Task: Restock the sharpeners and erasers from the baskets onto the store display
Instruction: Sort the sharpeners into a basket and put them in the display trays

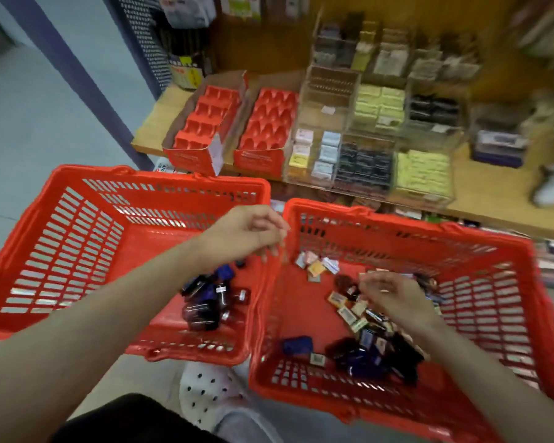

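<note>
Head view: small dark sharpeners (205, 302), red basket (61, 238).

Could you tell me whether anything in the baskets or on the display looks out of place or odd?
Yes: the right basket holds erasers and dark sharpeners jumbled together, unsorted. On the shelf, both red trays sit with every pocket empty. Nothing looks spilled or damaged, though the picture is blurred.
</note>
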